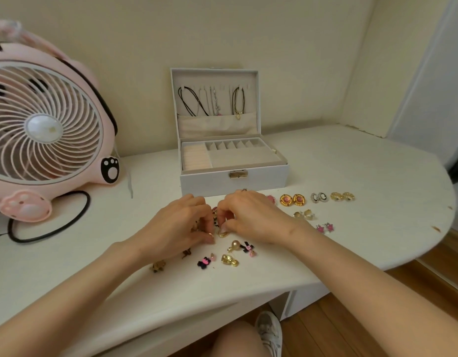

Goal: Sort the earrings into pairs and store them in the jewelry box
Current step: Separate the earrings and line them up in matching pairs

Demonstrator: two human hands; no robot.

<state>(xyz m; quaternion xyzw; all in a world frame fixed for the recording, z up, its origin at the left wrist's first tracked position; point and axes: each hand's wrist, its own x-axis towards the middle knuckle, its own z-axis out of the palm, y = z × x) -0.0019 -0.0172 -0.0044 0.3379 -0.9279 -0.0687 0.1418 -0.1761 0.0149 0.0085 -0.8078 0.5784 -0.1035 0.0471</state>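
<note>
The right hand (251, 217) pinches a gold earring (222, 234) against the table (351, 163); the left hand (181, 225) curls just beside it, and I cannot tell what it holds.

No readable text, brand or number; a faint mark on the pink fan (43, 127) might be lettering.
</note>
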